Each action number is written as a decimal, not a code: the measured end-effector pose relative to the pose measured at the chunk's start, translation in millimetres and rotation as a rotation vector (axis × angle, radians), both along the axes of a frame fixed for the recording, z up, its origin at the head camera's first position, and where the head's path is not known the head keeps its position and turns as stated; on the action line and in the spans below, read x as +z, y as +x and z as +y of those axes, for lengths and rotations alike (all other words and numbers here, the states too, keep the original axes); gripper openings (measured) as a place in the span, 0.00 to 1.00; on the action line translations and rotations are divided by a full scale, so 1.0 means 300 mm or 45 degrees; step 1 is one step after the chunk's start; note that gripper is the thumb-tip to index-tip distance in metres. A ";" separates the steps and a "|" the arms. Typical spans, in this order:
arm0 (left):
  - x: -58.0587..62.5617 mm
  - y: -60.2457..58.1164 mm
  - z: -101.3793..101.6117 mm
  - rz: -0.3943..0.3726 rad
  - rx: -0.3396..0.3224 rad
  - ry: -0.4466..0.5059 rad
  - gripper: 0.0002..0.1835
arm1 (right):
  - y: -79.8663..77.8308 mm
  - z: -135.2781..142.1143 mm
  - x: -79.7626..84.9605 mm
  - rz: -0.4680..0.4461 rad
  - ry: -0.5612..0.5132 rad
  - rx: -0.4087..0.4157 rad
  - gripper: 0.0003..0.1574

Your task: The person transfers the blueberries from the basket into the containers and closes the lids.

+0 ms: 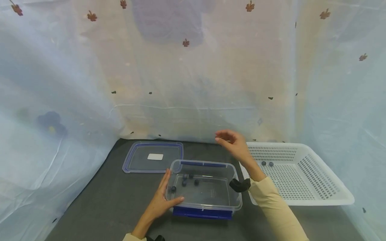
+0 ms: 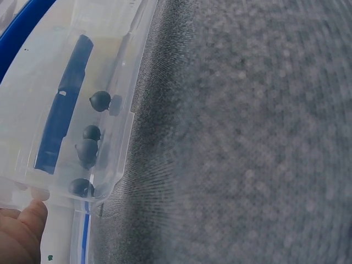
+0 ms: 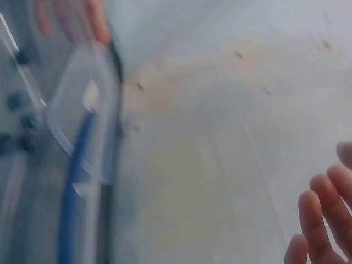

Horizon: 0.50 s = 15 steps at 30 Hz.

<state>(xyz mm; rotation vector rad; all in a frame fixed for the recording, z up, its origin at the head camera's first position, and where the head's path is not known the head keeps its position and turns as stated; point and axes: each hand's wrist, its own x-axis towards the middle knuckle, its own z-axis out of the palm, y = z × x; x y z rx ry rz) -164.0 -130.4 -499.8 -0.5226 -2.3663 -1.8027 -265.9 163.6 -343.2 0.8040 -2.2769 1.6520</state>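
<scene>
A clear plastic container [image 1: 211,197] with blue side clips stands on the dark cloth, holding several blueberries [image 1: 196,182] toward its left end. My left hand [image 1: 159,201] rests against its left side, fingers straight along the wall and thumb at the near corner. In the left wrist view, a fingertip [image 2: 34,217] touches the container by the berries [image 2: 100,101]. Raised above the far right side of the container, my right hand [image 1: 236,144] has loosely bent fingers and holds nothing. The right wrist view, blurred, shows its fingers [image 3: 311,217] apart.
A white perforated basket [image 1: 328,182] sits at the right with two blueberries [image 1: 267,163] inside. Behind the container on the left lies its clear lid [image 1: 135,164], blue-edged, with a white label [image 1: 155,156]. A patterned curtain [image 1: 193,83] hangs around the table's back and sides.
</scene>
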 end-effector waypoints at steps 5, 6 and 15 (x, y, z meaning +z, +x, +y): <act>-0.008 -0.001 -0.002 0.005 0.015 -0.016 0.59 | 0.041 0.097 0.077 0.029 -0.068 -0.236 0.16; -0.009 -0.002 -0.002 0.008 0.017 -0.019 0.59 | 0.047 0.116 0.089 0.029 -0.058 -0.289 0.16; -0.012 -0.005 -0.002 0.002 0.027 -0.024 0.60 | -0.066 0.352 -0.015 -0.139 -0.306 -0.827 0.16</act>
